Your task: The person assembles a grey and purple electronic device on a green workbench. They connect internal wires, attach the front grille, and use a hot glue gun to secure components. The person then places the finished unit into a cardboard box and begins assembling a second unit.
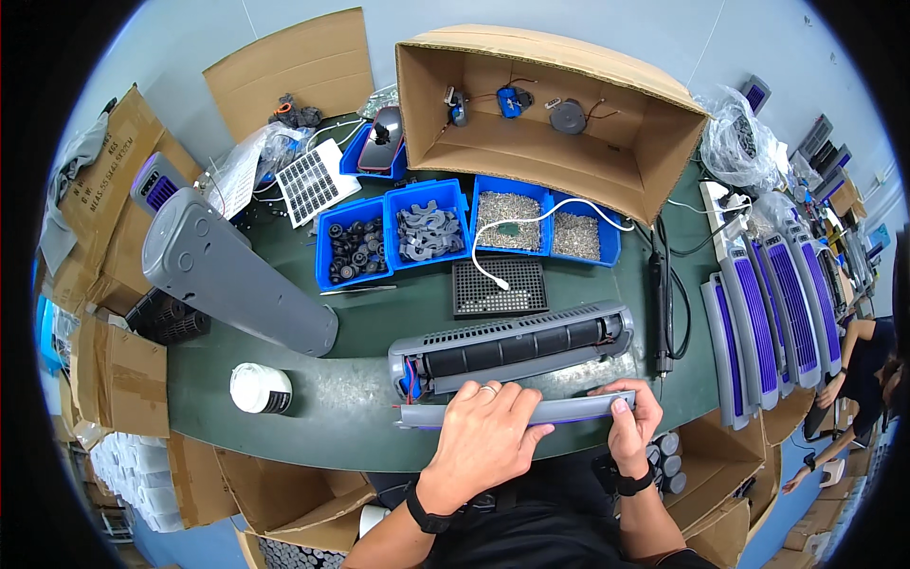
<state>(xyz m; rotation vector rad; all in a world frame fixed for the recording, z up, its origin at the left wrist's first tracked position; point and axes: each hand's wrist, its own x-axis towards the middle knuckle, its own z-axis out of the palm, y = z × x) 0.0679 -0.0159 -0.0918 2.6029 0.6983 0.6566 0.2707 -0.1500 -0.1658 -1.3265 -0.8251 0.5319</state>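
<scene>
At the bench's front edge, a long grey panel [578,408] with a purple strip beneath it is held on edge. My left hand [483,431] lies over its middle, fingers bent over the top edge and thumb out to the side. My right hand [630,427] grips its right end, thumb on the near face. Just beyond lies the open grey housing [512,346], apart from the panel. A long black roller-like cylinder [517,351] sits inside it, with a blue part and red wires at the left end. The panel's underside is mostly hidden by my hands.
Blue bins [427,223] of small parts and screws stand behind a black perforated tray [500,286]. A large cardboard box [540,156] is at the back. A grey column [242,275] and white jar [261,389] are left; an electric screwdriver [661,303] and purple-grilled panels [754,318] right.
</scene>
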